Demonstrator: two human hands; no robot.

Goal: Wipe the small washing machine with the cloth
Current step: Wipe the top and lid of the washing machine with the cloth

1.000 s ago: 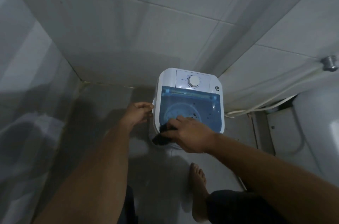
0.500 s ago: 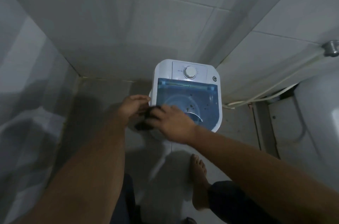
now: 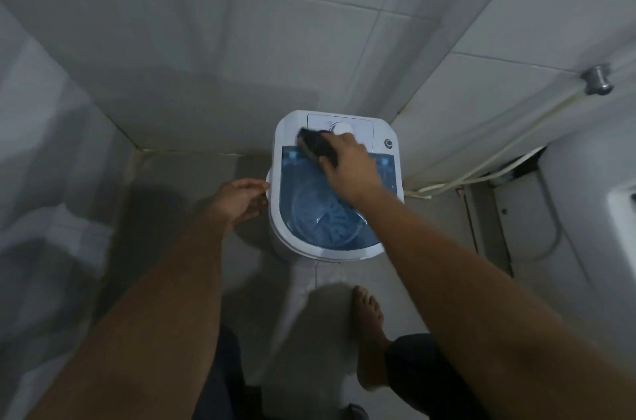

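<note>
The right hand (image 3: 351, 166) pressed the dark cloth (image 3: 315, 144) onto the washing machine (image 3: 285, 130) at its back-left corner; the left hand (image 3: 241, 201), fingers loosely curled, steadied its side.

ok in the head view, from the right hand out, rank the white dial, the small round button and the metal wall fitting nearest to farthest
From the right hand, holding the dark cloth:
1. White dial, on the washer's control panel, right at the fingers.
2. Small round button, at the panel's right corner.
3. Metal wall fitting, on the tiled wall far right.
</note>
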